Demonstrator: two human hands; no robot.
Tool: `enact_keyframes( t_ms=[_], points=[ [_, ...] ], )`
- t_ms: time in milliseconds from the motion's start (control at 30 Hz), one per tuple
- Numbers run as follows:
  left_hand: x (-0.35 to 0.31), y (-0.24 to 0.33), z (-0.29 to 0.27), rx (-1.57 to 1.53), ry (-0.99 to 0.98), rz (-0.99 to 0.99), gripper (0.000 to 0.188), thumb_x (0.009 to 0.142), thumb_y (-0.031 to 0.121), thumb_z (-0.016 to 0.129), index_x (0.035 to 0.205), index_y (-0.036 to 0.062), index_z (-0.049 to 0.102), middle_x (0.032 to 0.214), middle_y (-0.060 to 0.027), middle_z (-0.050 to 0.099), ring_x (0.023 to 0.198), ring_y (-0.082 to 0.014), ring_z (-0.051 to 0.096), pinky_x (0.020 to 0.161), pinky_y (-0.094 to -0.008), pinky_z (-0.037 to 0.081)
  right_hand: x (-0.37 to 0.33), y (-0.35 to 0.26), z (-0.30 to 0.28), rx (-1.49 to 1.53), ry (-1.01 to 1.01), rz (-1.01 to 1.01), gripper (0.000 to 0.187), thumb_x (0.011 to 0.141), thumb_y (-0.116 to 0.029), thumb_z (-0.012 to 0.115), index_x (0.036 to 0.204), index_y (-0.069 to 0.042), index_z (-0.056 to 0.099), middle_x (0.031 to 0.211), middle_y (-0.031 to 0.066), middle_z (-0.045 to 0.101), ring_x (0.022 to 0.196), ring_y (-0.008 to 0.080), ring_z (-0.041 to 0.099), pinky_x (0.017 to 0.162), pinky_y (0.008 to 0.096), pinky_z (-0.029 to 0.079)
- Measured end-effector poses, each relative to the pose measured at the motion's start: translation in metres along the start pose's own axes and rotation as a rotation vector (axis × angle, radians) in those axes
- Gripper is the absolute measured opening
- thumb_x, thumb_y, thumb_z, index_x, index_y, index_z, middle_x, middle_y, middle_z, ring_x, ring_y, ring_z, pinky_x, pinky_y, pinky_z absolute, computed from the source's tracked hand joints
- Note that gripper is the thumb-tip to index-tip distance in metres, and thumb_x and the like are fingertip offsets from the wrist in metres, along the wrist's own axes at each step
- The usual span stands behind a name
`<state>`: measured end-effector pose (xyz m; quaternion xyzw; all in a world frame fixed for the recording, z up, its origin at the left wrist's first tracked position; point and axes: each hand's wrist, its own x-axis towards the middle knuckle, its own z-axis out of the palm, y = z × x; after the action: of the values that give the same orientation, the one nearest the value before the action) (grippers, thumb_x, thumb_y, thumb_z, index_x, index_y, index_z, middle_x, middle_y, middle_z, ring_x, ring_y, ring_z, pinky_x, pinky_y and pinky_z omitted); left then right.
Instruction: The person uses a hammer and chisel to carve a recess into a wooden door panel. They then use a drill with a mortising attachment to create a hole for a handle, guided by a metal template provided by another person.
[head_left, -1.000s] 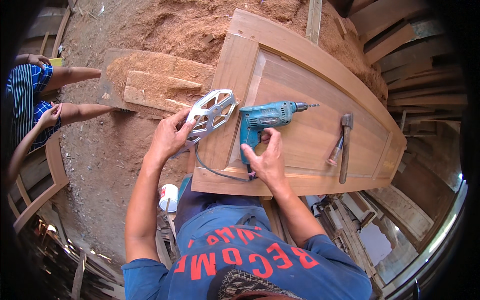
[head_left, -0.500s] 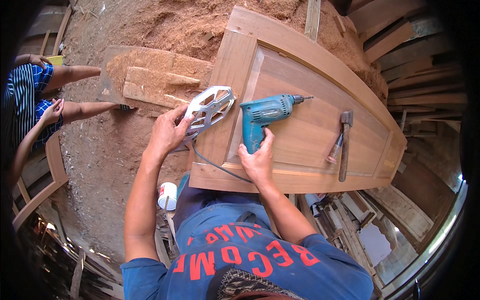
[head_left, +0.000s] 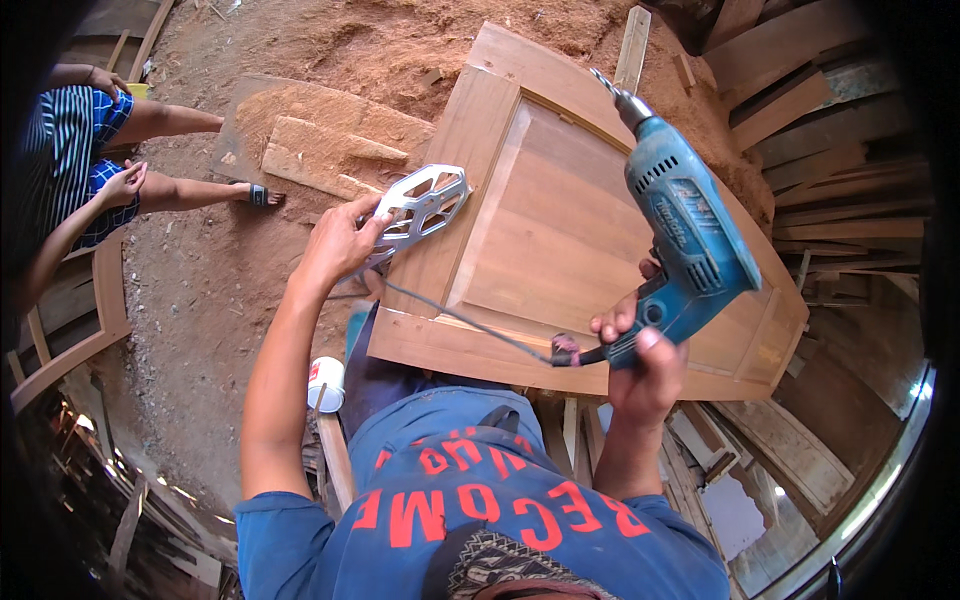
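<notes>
My right hand (head_left: 645, 375) is closed around the handle of a teal power drill (head_left: 685, 215), lifted above the wooden door panel (head_left: 550, 235). The drill's bit (head_left: 605, 82) points up and toward the far left. From the handle's base a dark cord (head_left: 470, 325) runs left across the panel. My left hand (head_left: 342, 240) grips the near end of a silver metal plate with cut-out openings (head_left: 402, 232), which is tilted over the panel's left edge. The drill and my right hand hide the part of the panel where a hammer lay.
At the far left sits a person in checked shorts (head_left: 110, 190), hands in front, legs stretched toward the boards. Sawdust-covered boards (head_left: 300, 150) lie beyond my left hand. A white can (head_left: 325, 384) stands near my left elbow. Stacked planks (head_left: 850, 200) line the right side.
My right hand has raised the drill off the panel and moved it right, turning its bit from rightward to up-left. My left hand still holds the metal plate in nearly the same place.
</notes>
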<state>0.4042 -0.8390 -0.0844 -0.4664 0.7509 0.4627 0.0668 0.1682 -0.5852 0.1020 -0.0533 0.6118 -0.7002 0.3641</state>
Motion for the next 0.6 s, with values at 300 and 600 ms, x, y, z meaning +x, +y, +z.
enact_keyframes(
  t_ms=[300, 600],
  points=[
    [0.006, -0.018, 0.006, -0.035, -0.017, 0.038, 0.042, 0.103, 0.035, 0.072, 0.138, 0.0111, 0.076, 0.114, -0.0254, 0.081, 0.111, -0.0426, 0.078, 0.096, -0.0505, 0.059, -0.073, 0.032, -0.006, 0.064, 0.119, 0.221, 0.052, 0.100, -0.012, 0.067, 0.144, 0.011, 0.055, 0.078, 0.0054, 0.058, 0.065, 0.0153, 0.057, 0.070, 0.0399, 0.056],
    [0.018, -0.019, 0.001, 0.068, -0.120, 0.098, 0.042, 0.105, 0.040, 0.070, 0.129, 0.0062, 0.075, 0.107, -0.0255, 0.080, 0.103, -0.0425, 0.078, 0.091, -0.0517, 0.058, -0.213, 0.058, 0.017, -0.199, 0.277, 0.283, 0.051, 0.098, -0.015, 0.073, 0.139, 0.012, 0.060, 0.081, 0.0100, 0.064, 0.068, 0.0189, 0.061, 0.072, 0.0390, 0.057]
  ],
)
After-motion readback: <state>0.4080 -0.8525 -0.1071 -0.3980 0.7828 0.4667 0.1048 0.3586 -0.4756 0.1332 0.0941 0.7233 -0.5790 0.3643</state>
